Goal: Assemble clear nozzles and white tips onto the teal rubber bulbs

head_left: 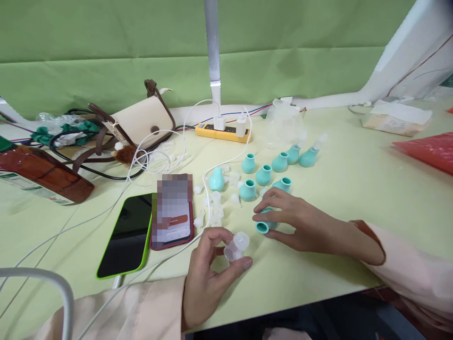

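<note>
Near the table's front edge, my left hand [215,274] holds a small translucent plastic piece [236,246] between thumb and fingers. To its right, my right hand [300,219] has its fingers around a teal bulb-shaped piece [262,227] that lies on its side, its open mouth towards me. Several more teal bulbs [264,175] stand just beyond, mostly with their round mouths up. Two at the back right, one of them here [308,157], have clear tips on them. A glossy teal bulb [216,179] sits left of the group, among loose translucent pieces [216,212].
Two phones, a green-edged one [127,236] and a red-cased one [173,212], lie left of my hands. A white cable crosses the table [336,189] to a yellow power strip [222,133]. Beyond are a handbag [141,120], a brown bottle [46,172] and a tissue pack [396,118].
</note>
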A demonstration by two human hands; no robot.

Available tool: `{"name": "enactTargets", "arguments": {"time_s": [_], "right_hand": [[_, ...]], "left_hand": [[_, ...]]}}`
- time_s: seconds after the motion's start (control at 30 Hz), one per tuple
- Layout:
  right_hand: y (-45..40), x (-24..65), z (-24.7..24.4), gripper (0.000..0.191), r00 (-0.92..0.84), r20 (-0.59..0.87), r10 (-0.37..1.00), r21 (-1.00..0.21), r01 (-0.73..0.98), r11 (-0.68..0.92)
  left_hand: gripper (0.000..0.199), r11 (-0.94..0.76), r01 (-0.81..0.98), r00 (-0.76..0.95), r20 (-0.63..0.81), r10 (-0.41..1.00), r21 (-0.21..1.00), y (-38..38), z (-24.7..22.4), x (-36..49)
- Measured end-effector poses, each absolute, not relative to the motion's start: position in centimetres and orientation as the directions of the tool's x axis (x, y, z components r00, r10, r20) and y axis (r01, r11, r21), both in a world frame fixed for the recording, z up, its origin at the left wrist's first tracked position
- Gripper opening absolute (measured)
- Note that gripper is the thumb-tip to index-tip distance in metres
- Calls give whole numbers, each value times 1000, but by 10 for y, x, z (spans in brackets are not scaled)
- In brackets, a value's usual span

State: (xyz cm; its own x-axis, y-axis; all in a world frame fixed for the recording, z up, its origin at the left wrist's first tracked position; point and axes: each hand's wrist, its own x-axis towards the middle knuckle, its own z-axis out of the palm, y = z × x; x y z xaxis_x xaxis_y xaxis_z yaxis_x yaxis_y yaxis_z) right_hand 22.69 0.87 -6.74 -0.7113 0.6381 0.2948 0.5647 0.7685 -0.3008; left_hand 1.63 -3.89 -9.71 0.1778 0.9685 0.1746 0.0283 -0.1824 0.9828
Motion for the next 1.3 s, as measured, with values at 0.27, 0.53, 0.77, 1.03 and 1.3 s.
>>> {"name": "enactTargets", "arguments": {"time_s": [0.27, 0.53, 0.77, 1.03, 1.3], "right_hand": [[-3, 209, -72, 31, -616, 531, 582, -463, 365, 808], [-6, 202, -79, 26, -506, 665, 549, -384, 398, 833], [-17, 203, -87, 30, -661, 470, 585, -350, 469, 811], [-31, 187, -79, 22, -560, 350, 750, -478, 582, 658], [-34, 182, -88, 24, -572, 481, 664, -288, 613, 736]], "left_hand": [[23, -255, 32, 241, 240, 940, 966, -37, -97, 14], [22, -294, 18, 245, 281, 928, 956, -37, -96, 14], [15, -156, 79, 278, 128, 952, 985, -37, -96, 14], [20, 57, -105, 323, -20, 946, 993, -37, -104, 14], [21, 54, -39, 289, -41, 956, 998, -38, -102, 15]]}}
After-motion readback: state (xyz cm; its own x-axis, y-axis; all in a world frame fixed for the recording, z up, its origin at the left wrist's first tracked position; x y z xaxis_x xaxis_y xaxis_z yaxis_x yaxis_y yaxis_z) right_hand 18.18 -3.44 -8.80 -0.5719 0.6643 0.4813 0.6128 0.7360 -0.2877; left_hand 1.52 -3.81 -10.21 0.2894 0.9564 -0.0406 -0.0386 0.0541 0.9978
